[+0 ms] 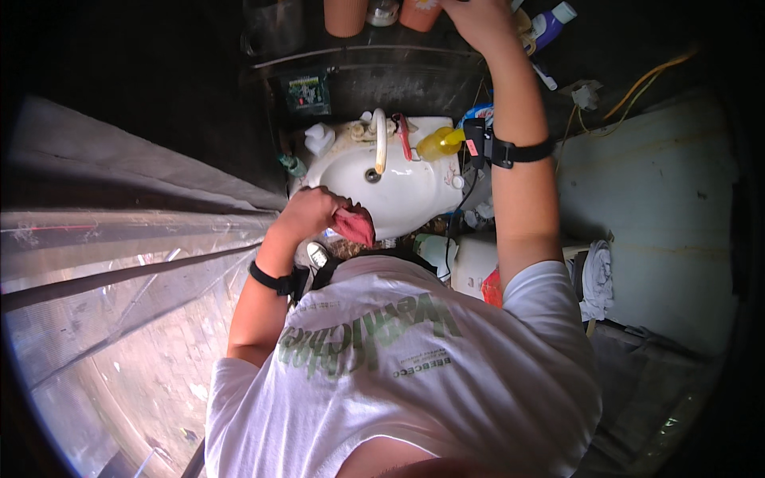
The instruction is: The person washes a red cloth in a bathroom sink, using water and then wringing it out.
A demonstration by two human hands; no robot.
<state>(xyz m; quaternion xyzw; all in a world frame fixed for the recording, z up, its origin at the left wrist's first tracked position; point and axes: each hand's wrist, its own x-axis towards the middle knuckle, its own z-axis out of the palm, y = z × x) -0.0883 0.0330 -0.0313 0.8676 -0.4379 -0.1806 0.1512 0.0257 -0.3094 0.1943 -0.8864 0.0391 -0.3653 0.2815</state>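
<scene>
1. A person in a white T-shirt (390, 319) stands at the near side, both forearms reaching away; a black strap (526, 152) circles the right wrist area.
2. The white washbasin (406, 203) sits in the middle of the scene, just beyond the person.
3. A dark shelf (319, 57) runs along the far side, above the basin.
4. The right hand (482, 22) is stretched to the far shelf, beside the flowered cup. Its fingers run partly out of view, so whether they are clamped on the cup or only touch it cannot be told.
5. The left hand (311, 212) is over the basin's near left edge, its fingers together and clamped on a red cloth.
6. The white faucet (381, 143) arches over the bowl from its far edge.
7. The red cloth (353, 226) hangs bunched from the left hand, toward the right.
8. The yellow bottle (437, 146) is at the basin's far right.
9. The orange flowered cup (418, 17) is at the far edge, just left of the right hand; a plain orange cup (345, 17) is farther left.
10. The dark drain (372, 175) lies below the spout.
</scene>
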